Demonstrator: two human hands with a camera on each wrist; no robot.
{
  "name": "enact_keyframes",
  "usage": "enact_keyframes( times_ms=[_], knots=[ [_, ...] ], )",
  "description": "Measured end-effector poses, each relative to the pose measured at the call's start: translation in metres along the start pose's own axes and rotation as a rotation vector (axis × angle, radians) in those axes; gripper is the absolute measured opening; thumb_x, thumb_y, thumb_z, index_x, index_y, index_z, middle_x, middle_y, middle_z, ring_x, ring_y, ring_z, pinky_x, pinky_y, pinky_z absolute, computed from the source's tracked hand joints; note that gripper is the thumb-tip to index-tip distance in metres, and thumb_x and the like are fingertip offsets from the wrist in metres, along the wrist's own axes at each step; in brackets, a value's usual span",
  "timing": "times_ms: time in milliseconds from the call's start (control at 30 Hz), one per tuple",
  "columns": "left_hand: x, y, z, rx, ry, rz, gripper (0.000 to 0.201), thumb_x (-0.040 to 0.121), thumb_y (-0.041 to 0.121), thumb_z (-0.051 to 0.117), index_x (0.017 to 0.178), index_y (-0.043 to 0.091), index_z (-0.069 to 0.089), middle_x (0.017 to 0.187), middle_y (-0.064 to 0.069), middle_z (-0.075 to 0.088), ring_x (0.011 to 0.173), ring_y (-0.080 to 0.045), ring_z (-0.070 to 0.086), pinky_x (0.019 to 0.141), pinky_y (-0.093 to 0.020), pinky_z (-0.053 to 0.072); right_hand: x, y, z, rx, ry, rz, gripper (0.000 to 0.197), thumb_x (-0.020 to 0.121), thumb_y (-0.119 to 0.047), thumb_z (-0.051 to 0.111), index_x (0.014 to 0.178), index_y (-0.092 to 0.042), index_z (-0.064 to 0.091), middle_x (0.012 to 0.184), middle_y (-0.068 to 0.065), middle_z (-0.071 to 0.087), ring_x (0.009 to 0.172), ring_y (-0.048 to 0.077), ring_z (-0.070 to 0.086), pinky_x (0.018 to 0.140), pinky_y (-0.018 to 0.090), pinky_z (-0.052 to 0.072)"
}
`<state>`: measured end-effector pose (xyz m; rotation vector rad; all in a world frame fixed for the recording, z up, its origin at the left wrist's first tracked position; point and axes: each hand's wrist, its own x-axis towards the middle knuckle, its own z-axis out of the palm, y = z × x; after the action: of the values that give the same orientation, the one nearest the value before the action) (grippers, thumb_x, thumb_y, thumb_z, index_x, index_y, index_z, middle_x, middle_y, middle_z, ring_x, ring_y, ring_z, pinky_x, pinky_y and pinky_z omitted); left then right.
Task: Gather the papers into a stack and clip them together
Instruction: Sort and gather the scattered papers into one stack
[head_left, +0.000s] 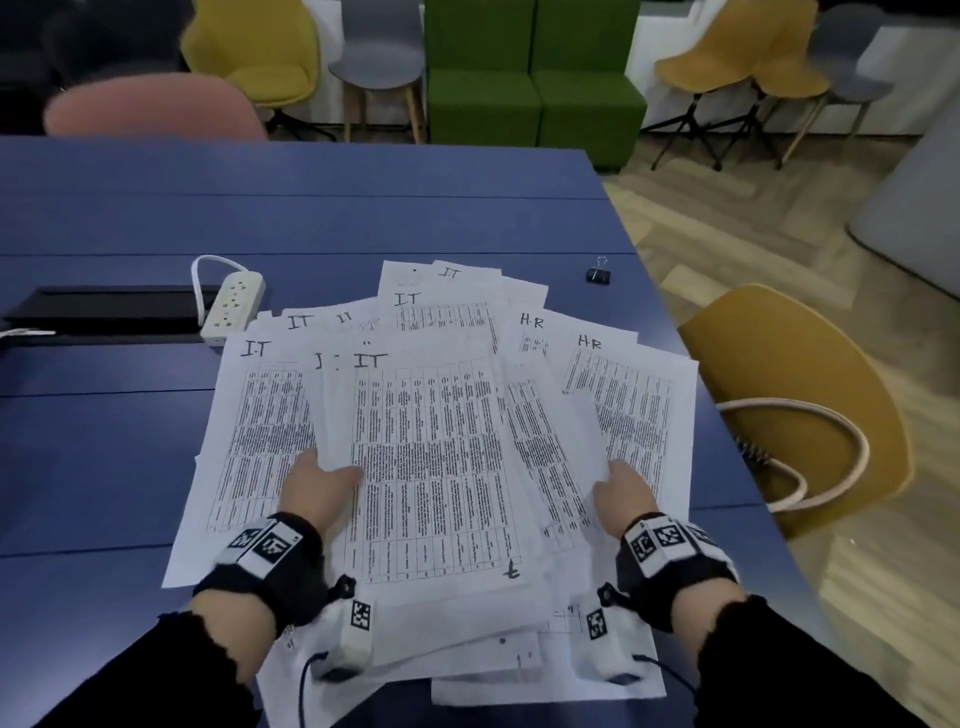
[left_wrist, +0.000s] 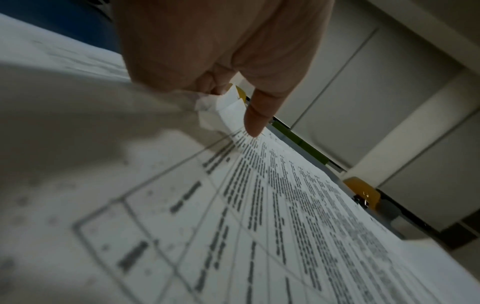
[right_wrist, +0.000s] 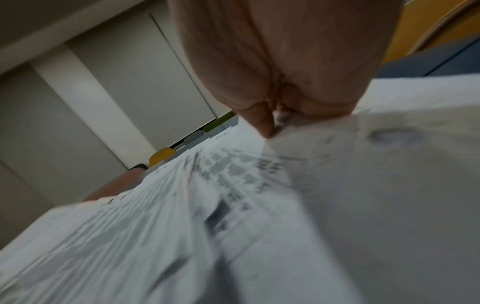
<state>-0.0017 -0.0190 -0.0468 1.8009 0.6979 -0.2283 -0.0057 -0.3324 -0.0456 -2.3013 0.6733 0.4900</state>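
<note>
Several white printed sheets, hand-marked "IT" or "HR", lie fanned out on the blue table (head_left: 130, 457). My left hand (head_left: 317, 486) grips the left edge of the middle bunch of papers (head_left: 431, 441), and my right hand (head_left: 621, 491) grips its right edge. In the left wrist view the thumb (left_wrist: 255, 117) lies on top of the papers (left_wrist: 259, 205), with the fingers curled beneath. The right wrist view shows the thumb (right_wrist: 261, 120) pinching the papers (right_wrist: 182, 216) the same way. More sheets spread out to the left (head_left: 249, 415) and right (head_left: 634, 400). A black binder clip (head_left: 598, 274) sits beyond the papers at the far right.
A white power strip (head_left: 234, 306) with its cord lies at the far left of the papers, beside a black cable slot (head_left: 104, 306). The table's right edge runs close to the sheets, with a yellow chair (head_left: 800, 395) and a looped cable beyond it.
</note>
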Motion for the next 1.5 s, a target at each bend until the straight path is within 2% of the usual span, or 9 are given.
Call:
enact_keyframes(
  times_ms=[233, 467, 600, 733, 833, 1033, 1167, 1400, 1500],
  knots=[
    [0.005, 0.009, 0.024, -0.118, -0.018, -0.080, 0.057, 0.082, 0.001, 0.069, 0.132, 0.004, 0.041, 0.117, -0.019, 0.061, 0.104, -0.035, 0.061, 0.093, -0.046, 0.051, 0.005, -0.026, 0.019, -0.056, -0.078, -0.020, 0.024, 0.094, -0.003, 0.035, 0.104, 0.004, 0.056, 0.096, 0.014, 0.057, 0.090, 0.028, 0.054, 0.076, 0.029, 0.041],
    [0.004, 0.000, 0.016, 0.083, -0.163, 0.017, 0.055, 0.088, 0.001, 0.059, 0.135, 0.020, 0.037, 0.114, -0.009, 0.059, 0.089, -0.026, 0.060, 0.066, -0.036, 0.055, 0.018, -0.011, 0.008, 0.021, -0.048, 0.027, 0.029, 0.093, 0.001, 0.037, 0.067, -0.007, 0.045, 0.092, 0.014, 0.052, 0.086, 0.024, 0.048, 0.074, 0.028, 0.038],
    [0.012, -0.004, -0.002, 0.068, -0.279, -0.002, 0.069, 0.085, -0.005, 0.059, 0.142, 0.025, 0.034, 0.131, -0.007, 0.057, 0.118, -0.035, 0.056, 0.101, -0.048, 0.045, 0.015, -0.013, 0.002, 0.014, -0.092, 0.056, 0.021, 0.094, -0.002, 0.039, 0.092, -0.002, 0.059, 0.109, 0.021, 0.060, 0.097, 0.032, 0.054, 0.078, 0.031, 0.040],
    [0.013, 0.000, -0.002, 0.121, -0.429, -0.016, 0.072, 0.084, -0.002, 0.059, 0.145, 0.025, 0.031, 0.129, -0.008, 0.057, 0.113, -0.026, 0.055, 0.092, -0.040, 0.050, 0.008, -0.024, 0.005, -0.008, -0.118, 0.083, 0.038, 0.097, -0.008, 0.040, 0.132, 0.003, 0.047, 0.135, 0.022, 0.051, 0.126, 0.034, 0.047, 0.099, 0.031, 0.039],
    [0.008, 0.007, 0.011, 0.182, -0.415, -0.003, 0.068, 0.085, -0.005, 0.057, 0.143, 0.021, 0.034, 0.127, -0.006, 0.057, 0.112, -0.024, 0.057, 0.097, -0.041, 0.049, 0.004, -0.027, 0.005, 0.003, -0.099, 0.093, 0.039, 0.098, -0.007, 0.036, 0.134, 0.005, 0.044, 0.138, 0.021, 0.047, 0.128, 0.033, 0.045, 0.104, 0.031, 0.036],
    [-0.010, 0.015, 0.038, 0.105, -0.038, 0.100, 0.025, 0.092, 0.000, 0.047, 0.110, 0.016, 0.051, 0.105, -0.001, 0.062, 0.073, -0.014, 0.056, 0.063, -0.026, 0.049, -0.010, -0.037, 0.012, 0.195, -0.040, 0.093, 0.052, 0.100, -0.034, 0.035, 0.132, 0.006, 0.045, 0.139, 0.025, 0.047, 0.128, 0.034, 0.046, 0.106, 0.040, 0.035],
    [-0.019, 0.027, 0.053, 0.137, -0.250, 0.113, 0.019, 0.092, 0.010, 0.056, 0.111, 0.010, 0.052, 0.111, -0.004, 0.060, 0.073, -0.015, 0.058, 0.068, -0.032, 0.055, -0.015, -0.034, 0.015, 0.176, -0.163, 0.053, 0.079, 0.090, -0.031, 0.060, 0.148, -0.001, 0.015, 0.156, 0.014, 0.022, 0.142, 0.029, 0.027, 0.113, 0.039, 0.026],
    [-0.013, 0.026, 0.043, -0.040, -0.311, -0.054, 0.042, 0.086, 0.008, 0.068, 0.121, 0.010, 0.046, 0.114, -0.011, 0.062, 0.101, -0.025, 0.061, 0.080, -0.031, 0.049, -0.018, -0.013, 0.009, 0.435, -0.238, -0.054, 0.036, 0.077, -0.015, 0.076, 0.104, -0.021, 0.053, 0.121, 0.002, 0.062, 0.109, 0.021, 0.058, 0.107, 0.044, 0.039],
    [-0.014, 0.020, 0.030, -0.163, -0.390, -0.105, 0.042, 0.083, 0.005, 0.073, 0.122, 0.006, 0.057, 0.112, -0.011, 0.069, 0.106, -0.024, 0.062, 0.093, -0.035, 0.044, -0.012, 0.005, 0.000, 0.798, -0.373, -0.073, 0.077, 0.045, -0.023, 0.094, 0.112, -0.018, 0.058, 0.119, 0.010, 0.068, 0.107, 0.029, 0.065, 0.099, 0.048, 0.046]
  ],
)
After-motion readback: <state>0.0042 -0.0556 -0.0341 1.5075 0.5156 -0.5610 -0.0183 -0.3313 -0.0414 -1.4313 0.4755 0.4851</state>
